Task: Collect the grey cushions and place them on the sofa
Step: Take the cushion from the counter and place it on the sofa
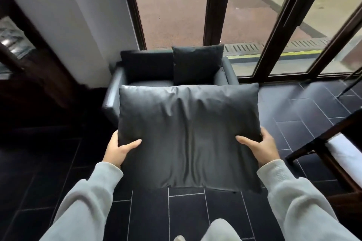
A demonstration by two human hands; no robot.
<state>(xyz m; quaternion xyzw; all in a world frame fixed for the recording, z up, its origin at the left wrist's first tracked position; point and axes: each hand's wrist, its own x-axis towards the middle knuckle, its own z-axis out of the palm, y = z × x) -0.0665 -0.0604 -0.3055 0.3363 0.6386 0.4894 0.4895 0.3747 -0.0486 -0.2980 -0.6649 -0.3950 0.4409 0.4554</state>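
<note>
A large grey cushion (pixel 188 133) is held flat in front of me, above the dark floor. My left hand (pixel 119 149) grips its left edge, thumb on top. My right hand (pixel 261 147) grips its right edge the same way. Just beyond it stands a small dark grey sofa (pixel 112 88) against the window. Two dark cushions lean upright on its backrest: one on the left (pixel 147 65), one on the right (pixel 196 63). The held cushion hides most of the sofa's seat.
Tall dark-framed windows (pixel 217 6) rise behind the sofa. A white wall column (pixel 78 15) stands to its left, with dark wooden furniture (pixel 29 84) further left. A dark-framed seat with a white pad (pixel 342 154) sits at the right. The floor has dark tiles (pixel 186 217).
</note>
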